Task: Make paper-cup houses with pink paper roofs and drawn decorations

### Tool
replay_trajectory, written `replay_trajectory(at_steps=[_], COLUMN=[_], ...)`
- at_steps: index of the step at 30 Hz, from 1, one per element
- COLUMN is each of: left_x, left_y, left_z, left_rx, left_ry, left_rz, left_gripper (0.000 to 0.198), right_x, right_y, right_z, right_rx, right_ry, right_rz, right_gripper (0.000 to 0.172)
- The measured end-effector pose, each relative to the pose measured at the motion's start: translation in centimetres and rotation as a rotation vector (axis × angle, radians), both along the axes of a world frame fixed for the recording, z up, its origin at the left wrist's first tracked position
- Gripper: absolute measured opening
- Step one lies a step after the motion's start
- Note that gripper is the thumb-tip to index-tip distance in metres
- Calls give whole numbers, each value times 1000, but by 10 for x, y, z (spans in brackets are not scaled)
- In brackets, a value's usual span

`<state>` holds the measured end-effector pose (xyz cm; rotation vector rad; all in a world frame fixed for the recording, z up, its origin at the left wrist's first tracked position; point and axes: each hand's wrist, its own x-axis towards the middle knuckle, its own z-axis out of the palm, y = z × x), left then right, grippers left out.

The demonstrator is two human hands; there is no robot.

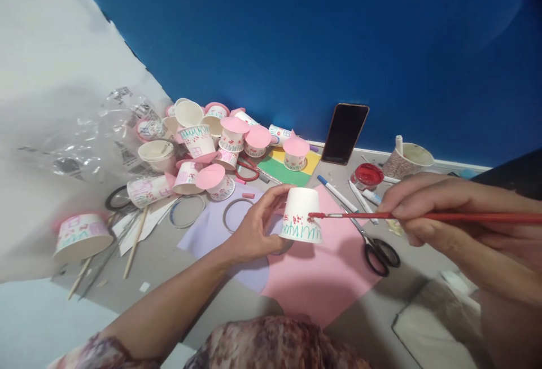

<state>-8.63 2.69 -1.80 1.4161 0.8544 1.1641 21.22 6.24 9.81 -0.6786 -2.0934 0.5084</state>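
Observation:
My left hand (258, 228) grips a white paper cup (301, 205) from its left side, the wide rim facing down. Green zigzag strokes run along the cup's lower part, with small red dabs above them. In my right hand (440, 205) is a thin red paintbrush (368, 216), held level between thumb and fingers. Its red-stained tip meets the cup's side by the red dabs. Beneath the cup lie a pink paper sheet (334, 295) and a lilac sheet (249, 276). An open pot of red paint (367, 176) stands behind the brush.
Several decorated cups with pink paper tops (222, 132) crowd the back left, beside clear plastic wrapping (84, 143). Black-handled scissors (379, 253) lie right of the pink sheet, near markers (339, 193). A phone (345, 134) leans on the blue wall (305, 36). Tape rings (187, 211) lie left.

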Motion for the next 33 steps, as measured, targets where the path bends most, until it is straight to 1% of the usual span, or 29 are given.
replay_trajectory(at_steps=[3,6,8,11,17,21,25,27,30,33], left_x=[1,0,-1,-2,1,0,-2,-1,0,-1], left_y=[0,0,1,0,0,1,2,2,1,1], left_z=[0,-2,-4,-5,0,0,-1,-1,-1,-3], left_rx=[17,25,21,22,26,30,24,21,17,14], left_ry=[-10,-17,-20,-26,-18,-29,-36,-31,-32,-30], left_rz=[-8,-13,-20,-28,1,-8,-19,-12,-4,-6], left_gripper=[79,80,81,82,79,79,80,80,80,80], right_x=[-2,-2,0,0,-4,-1,2,2,2,2], right_y=[1,0,-2,-3,1,1,1,1,0,-1], right_z=[1,1,1,1,2,2,0,-2,-2,0], right_rx=[-15,-45,-56,-55,-32,-19,3,8,-10,-30], right_ry=[-31,-30,-8,-4,-48,-39,-16,-29,-28,14], right_rz=[13,-11,-43,-50,13,0,-4,8,-1,-18], right_gripper=[19,15,17,22,18,15,20,19,16,17])
